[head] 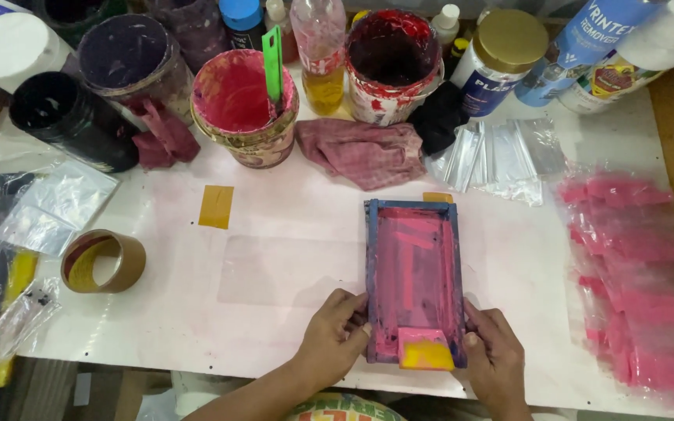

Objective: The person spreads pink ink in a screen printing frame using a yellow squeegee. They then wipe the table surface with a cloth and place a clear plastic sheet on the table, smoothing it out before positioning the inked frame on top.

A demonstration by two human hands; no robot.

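Left hand point(335, 337): fingers curled against the left rail of the printing frame point(413, 282), gripping its near corner, forearm entering from the near edge of the tabletop point(290, 226). Right hand point(495, 352): closed on the right rail of the same frame, thumb laid along the wood, wrist low. Printing frame: blue wooden rectangle, mesh smeared pink, lying flat near the near edge, right of centre, long side pointing to the far edge. Squeegee point(426, 348): small, yellow with pink ink, resting inside the frame at its near end, between the two hands, untouched. Clear film sheet point(282, 270): flat on the tabletop, just left of the frame, one end seemingly under it. Risk, as judged: both hands press from the sides only, so an uneven lift could drag the wet mesh and smear ink, or tip the loose squeegee off. Printed pink bags point(637, 273): spread along the right edge, near enough that a swung frame might mark them. Clear bags point(501, 156): stacked beyond the frame. Pink cloth point(362, 152): crumpled toward the far edge. Pink ink tub point(245, 105): open, green scraper point(273, 62) standing in it. Red ink tub point(393, 62): open, far edge. Tape roll point(103, 261): brown, near the left edge.
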